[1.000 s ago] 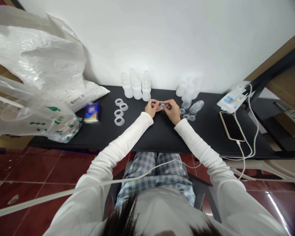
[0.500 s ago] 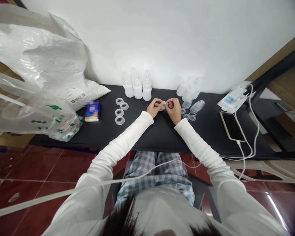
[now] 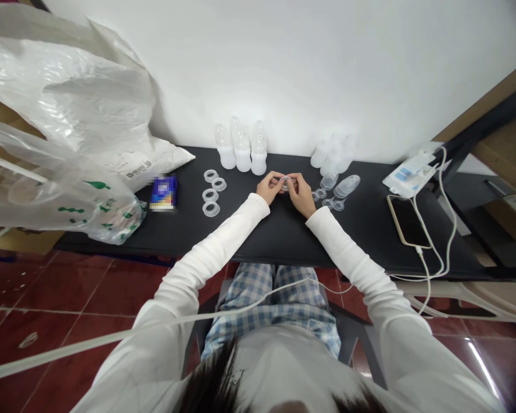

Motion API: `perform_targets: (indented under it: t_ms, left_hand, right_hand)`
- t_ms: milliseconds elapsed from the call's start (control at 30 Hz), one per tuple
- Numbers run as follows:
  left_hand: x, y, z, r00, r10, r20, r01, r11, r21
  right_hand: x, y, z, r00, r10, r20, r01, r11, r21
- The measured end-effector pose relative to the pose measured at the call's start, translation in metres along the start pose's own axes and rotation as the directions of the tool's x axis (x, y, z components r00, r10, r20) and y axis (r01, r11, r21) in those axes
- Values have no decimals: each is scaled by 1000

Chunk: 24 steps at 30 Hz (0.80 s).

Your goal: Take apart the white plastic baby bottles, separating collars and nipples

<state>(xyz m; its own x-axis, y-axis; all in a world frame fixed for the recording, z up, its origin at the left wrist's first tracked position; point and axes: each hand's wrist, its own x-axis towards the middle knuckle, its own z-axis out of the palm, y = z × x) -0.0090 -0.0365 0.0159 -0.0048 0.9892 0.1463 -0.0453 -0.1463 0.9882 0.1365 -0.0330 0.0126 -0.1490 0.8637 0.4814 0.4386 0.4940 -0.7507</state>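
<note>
My left hand [image 3: 270, 188] and my right hand [image 3: 300, 196] meet above the black table, fingers closed on a small translucent ring [image 3: 285, 181] between them. Fingertips hide part of this ring. To the left lie several loose translucent rings [image 3: 211, 214]. Behind them stand several white baby bottles [image 3: 242, 159] with clear domed tops. Just right of my right hand are clear domed covers [image 3: 347, 187] and several small clear round pieces [image 3: 327, 203]. White bottle-like containers [image 3: 333, 154] are clustered behind these, blurred against the wall.
Large plastic bags [image 3: 90, 109] fill the left side, beside a small blue box [image 3: 163, 193]. On the right lie a phone [image 3: 408, 221] with a white charging cable [image 3: 425, 275] and a white packet [image 3: 410, 175]. A white wall [image 3: 292, 74] rises behind the table [image 3: 279, 238].
The ring has turned between my fingers and more of its rim shows. My right-hand fingers have shifted closer around it. The loose parts stay in place; the view has shifted slightly.
</note>
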Motion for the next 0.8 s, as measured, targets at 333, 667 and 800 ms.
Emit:
perform_targets:
  t_ms: [333, 667, 800]
  left_hand:
    - [-1, -1, -2, 997, 81, -9, -78, 978, 192]
    - [3, -7, 1, 999, 13, -33, -9, 993, 121]
    - [10, -14, 2, 996, -20, -88, 23, 999, 33]
  right_hand:
    - [0, 0, 1, 998, 13, 57, -15, 999, 29]
    - [2, 4, 3, 1000, 23, 13, -24, 997, 69]
    - [2, 6, 3, 997, 75, -27, -72, 992, 99]
